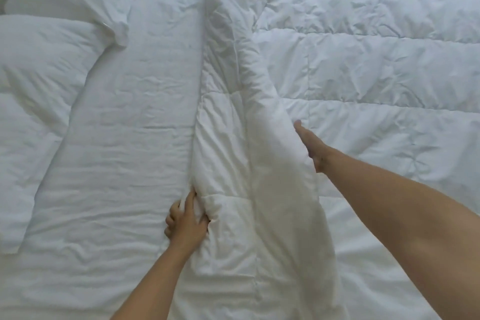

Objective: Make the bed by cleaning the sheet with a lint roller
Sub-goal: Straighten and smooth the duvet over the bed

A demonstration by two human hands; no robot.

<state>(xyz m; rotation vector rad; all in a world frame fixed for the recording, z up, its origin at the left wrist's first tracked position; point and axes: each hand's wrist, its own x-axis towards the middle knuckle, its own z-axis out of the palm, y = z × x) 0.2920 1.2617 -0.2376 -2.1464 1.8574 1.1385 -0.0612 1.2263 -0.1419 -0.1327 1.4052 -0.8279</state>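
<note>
The sheet [135,117] lies bare between two pillows [46,65] and the folded-back duvet [228,112] — wrinkled, no lint roller in sight. The left hand [185,218] grips the duvet's folded edge; the right hand [310,147] clasps the raised fold, fingers hidden. Rolling seems not yet begun — the duvet also remains unspread.

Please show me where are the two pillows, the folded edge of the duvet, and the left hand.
pillows [46,65], head view: middle of the nearer pillow.
duvet [233,117], head view: the raised fold beside the bare sheet.
left hand [185,223], head view: back of the hand gripping the duvet edge.
</note>
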